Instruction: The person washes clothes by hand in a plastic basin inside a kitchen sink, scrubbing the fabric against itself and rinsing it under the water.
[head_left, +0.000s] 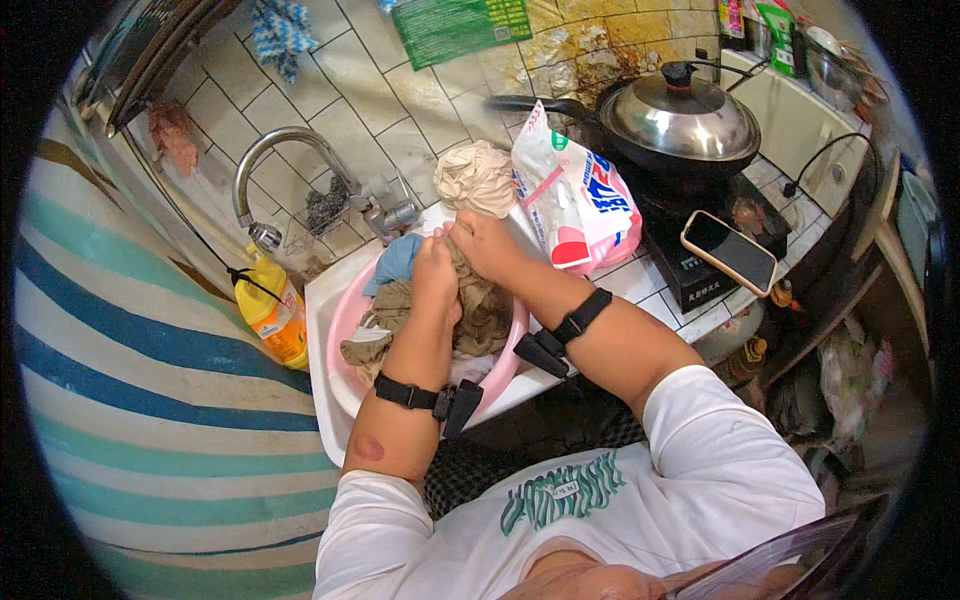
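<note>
A pink plastic basin (517, 349) full of wet clothes sits in the white sink (324, 390). Close together over its far side, my left hand (435, 276) and my right hand (480, 241) are both closed on an olive-brown garment (480, 311), which hangs down into the basin. Beside my left hand lies a blue cloth (396, 262). A bunched beige cloth (476, 176) rests just beyond my right hand, at the sink's back edge. To its right stands a white and pink detergent bag (585, 202). My fingertips are partly hidden by my hands and the cloth.
The curved faucet (289, 135) rises at the back left, near a yellow bottle (277, 307). On the right, a lidded wok (679, 120) stands on a black stove, its handle pointing left. A smartphone (729, 253) lies at the stove's near side. A striped curtain (165, 360) hangs left.
</note>
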